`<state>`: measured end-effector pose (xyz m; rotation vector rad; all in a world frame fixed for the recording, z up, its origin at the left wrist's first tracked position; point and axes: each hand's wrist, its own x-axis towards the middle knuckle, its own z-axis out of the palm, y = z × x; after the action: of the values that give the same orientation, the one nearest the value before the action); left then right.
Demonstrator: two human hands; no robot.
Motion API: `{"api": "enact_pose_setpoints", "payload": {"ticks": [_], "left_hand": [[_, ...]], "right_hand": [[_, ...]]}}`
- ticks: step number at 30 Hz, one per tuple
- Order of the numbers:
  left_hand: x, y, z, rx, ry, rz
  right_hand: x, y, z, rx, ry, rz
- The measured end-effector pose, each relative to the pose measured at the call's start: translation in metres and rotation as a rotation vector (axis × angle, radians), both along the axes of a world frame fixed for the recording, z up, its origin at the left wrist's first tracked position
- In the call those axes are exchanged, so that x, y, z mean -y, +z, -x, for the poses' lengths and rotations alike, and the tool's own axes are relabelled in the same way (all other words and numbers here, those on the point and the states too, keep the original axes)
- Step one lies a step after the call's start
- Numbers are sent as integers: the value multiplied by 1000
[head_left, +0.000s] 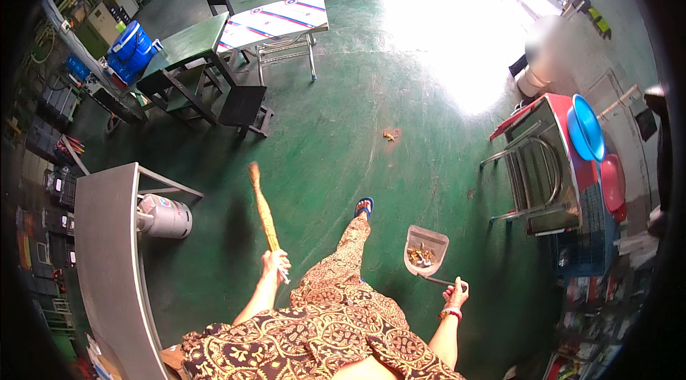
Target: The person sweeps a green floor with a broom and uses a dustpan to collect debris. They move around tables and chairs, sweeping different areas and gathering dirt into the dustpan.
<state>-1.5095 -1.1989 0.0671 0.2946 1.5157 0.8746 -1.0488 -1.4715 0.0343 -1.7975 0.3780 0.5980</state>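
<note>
My left hand (274,265) is wrapped round a yellow straw broom (264,212), which points forward over the floor with its brownish end away from me. Something white sticks out at the same hand; I cannot make out what it is. On the right side, my right hand (455,295), with a red band at its wrist, grips the dark handle of a dustpan (436,238). The pan is pale and holds a small heap of brown and yellowish debris (421,256). Farther ahead a little pile of orange-brown debris (390,135) lies on the green floor, apart from both tools.
On the left are a grey table (107,237), a gas cylinder (168,217) and black chairs (243,106) by a green table (189,44). At right, a red-topped table (562,112) carries a blue basin (586,128). Beyond it a blurred person (554,47) is near a white bucket (532,81).
</note>
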Motion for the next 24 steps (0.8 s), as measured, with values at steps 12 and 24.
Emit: {"api": "enact_pose_setpoints", "payload": {"ticks": [12, 24], "left_hand": [[-266, -112, -177, 158, -89, 319], [-273, -59, -350, 92, -446, 283]], "right_hand": [[-273, 10, -183, 72, 417, 92], [-443, -44, -301, 54, 808, 209]]}}
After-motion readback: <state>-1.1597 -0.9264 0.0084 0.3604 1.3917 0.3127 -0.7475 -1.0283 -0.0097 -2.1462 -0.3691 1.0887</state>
